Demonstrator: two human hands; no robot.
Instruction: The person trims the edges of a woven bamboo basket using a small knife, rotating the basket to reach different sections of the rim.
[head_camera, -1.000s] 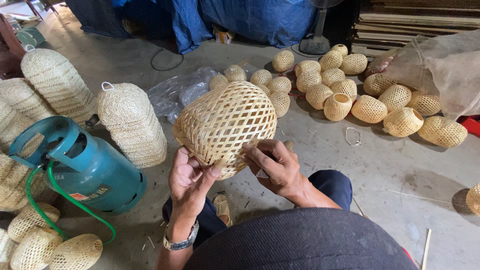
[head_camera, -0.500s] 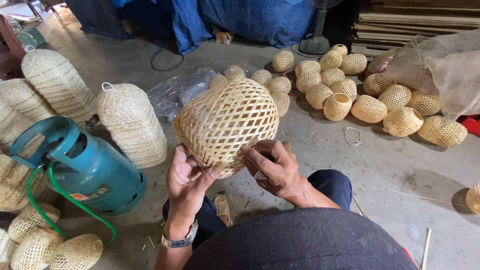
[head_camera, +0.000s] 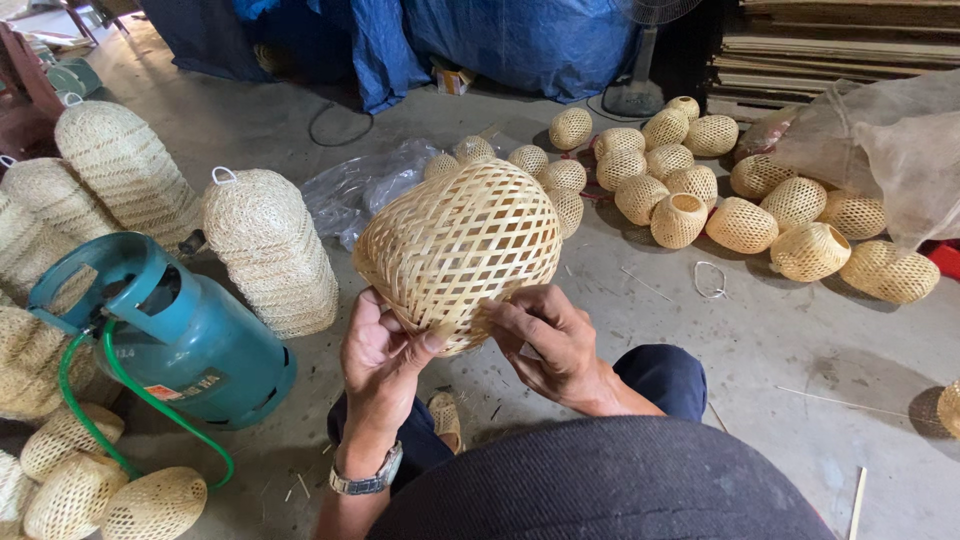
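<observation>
Closest to us, a dark rounded cloth surface (head_camera: 610, 485) fills the bottom of the view, and just past it both our hands are up on a woven bamboo basket (head_camera: 460, 250). Our left hand (head_camera: 380, 365), a metal wristwatch (head_camera: 368, 480) on its wrist, grips the basket's lower rim, thumb pressed against the weave. Our right hand (head_camera: 545, 340) is on the same rim just beside it, fingers curled at the edge; whether it pinches a strand we cannot tell. The two hands sit close together, both clamped on the basket, which is held up above our lap, tilted, its rounded top pointing away from us.

Left of us stands a teal gas cylinder (head_camera: 165, 335) with a green hose (head_camera: 105, 400) looping down from it. Small woven pieces (head_camera: 100, 490) lie at its foot. Behind the cylinder rise tall stacks of pale woven domes (head_camera: 270, 250), one with a wire loop on top.

Further out on the concrete floor (head_camera: 800, 350) lies crumpled clear plastic (head_camera: 365, 185), then a big cluster of small round bamboo baskets (head_camera: 690, 190). To the right sits a mesh sack (head_camera: 890, 140). At the back hangs a blue tarpaulin (head_camera: 520, 40), next to a fan's base (head_camera: 635, 95) and stacked boards (head_camera: 840, 45).
</observation>
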